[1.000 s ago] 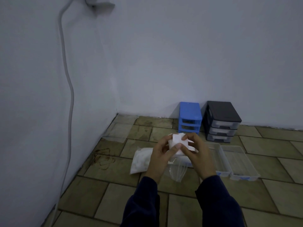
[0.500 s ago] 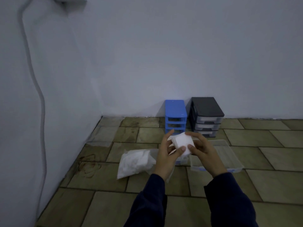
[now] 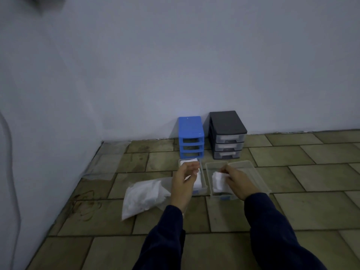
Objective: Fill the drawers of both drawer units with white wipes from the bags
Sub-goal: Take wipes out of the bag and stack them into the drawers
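Floor tiles [image 3: 109,254] stretch open on both sides of our arms, wider to the right, and the nearest edge we face is the left wall [image 3: 39,114], which meets the back wall [image 3: 214,55] in a corner. Against that back wall stand the blue drawer unit [image 3: 191,136], its three slots bare, and just beside it the black drawer unit [image 3: 227,134] with three clear drawers in place. Three loose clear drawers lie side by side on the tiles in front of them. Our left hand [image 3: 184,184] hovers over the left drawer [image 3: 203,179], fingers loosely curled and holding nothing we can see; white wipes [image 3: 188,162] lie in that drawer. Our right hand [image 3: 236,182] pinches a wad of wipes [image 3: 219,181] down inside the middle drawer [image 3: 209,172]. The right drawer [image 3: 251,168] touches the middle one. A bag of wipes [image 3: 144,195] lies on the tiles just left of our left hand. The room is dim, so the tile stains [image 3: 85,205] are vague. We cannot tell what the black unit's drawers hold. A cable [image 3: 11,162] on the left wall is blurred and cut off by the frame.
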